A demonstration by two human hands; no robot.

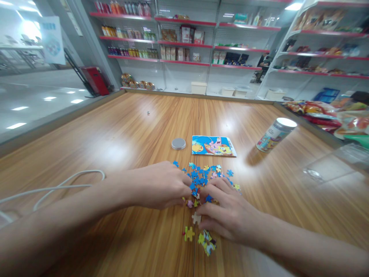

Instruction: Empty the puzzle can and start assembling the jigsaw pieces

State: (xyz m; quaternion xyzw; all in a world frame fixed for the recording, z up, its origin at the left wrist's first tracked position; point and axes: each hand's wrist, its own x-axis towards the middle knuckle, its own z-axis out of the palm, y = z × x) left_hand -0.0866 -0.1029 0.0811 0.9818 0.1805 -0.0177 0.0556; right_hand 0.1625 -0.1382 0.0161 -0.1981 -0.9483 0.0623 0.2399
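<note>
My left hand (pixel 163 185) reaches in from the left, its fingers curled together at the near left edge of a pile of small jigsaw pieces (pixel 198 177), mostly blue. Its fingertips are partly hidden, so what they hold cannot be made out. My right hand (pixel 229 209) bends over the pile's right side. Its thumb and a finger close about a pale beige puzzle piece (pixel 196 218). Closer to me lie a yellow puzzle piece (pixel 189 234) and a small cluster of yellow and white pieces (pixel 207 243) that look joined.
Beyond the pile are a round silver lid (pixel 178 144) and a cartoon picture card (pixel 213 146). A printed can (pixel 275 134) stands at right, near a clear plastic box (pixel 328 169). A white cable (pixel 72 179) lies left. Stocked shelves (pixel 184 44) line the back.
</note>
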